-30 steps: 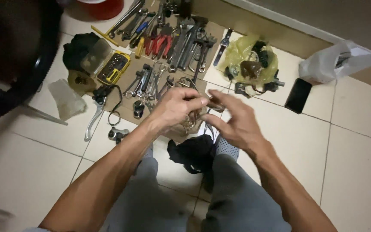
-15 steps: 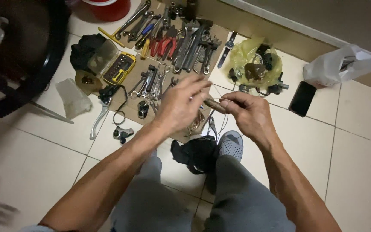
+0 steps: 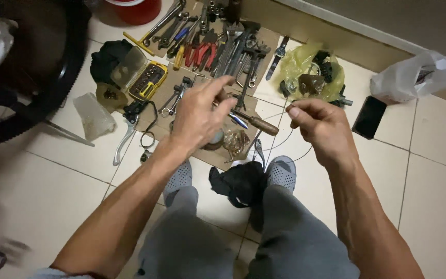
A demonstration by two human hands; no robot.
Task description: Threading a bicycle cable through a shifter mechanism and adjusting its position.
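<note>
My left hand (image 3: pixel 200 116) hovers with fingers apart over a sheet of cardboard (image 3: pixel 179 95) covered with hand tools. It holds nothing and is nearest a wooden-handled tool (image 3: pixel 258 124) lying just to its right. My right hand (image 3: pixel 318 126) is pinched shut on the end of a thin wire cable (image 3: pixel 281 140), which curves down toward my grey shoes (image 3: pixel 282 173). The two hands are apart, both above the floor in front of my knees.
Red-handled pliers (image 3: pixel 202 54), spanners and a yellow bit case (image 3: pixel 149 80) lie on the cardboard. A silver brake lever (image 3: pixel 124 140) and a black cloth (image 3: pixel 238 182) are on the tiles. A bicycle tyre (image 3: pixel 58 88) is at left. A yellow-green bag of parts (image 3: pixel 305 64), a phone (image 3: pixel 369 117) and a white bag (image 3: pixel 419 77) are at right.
My hands were together over the cardboard around a small part. They have separated: the left let go and opened, the right drew away to the right still pinching the cable.
</note>
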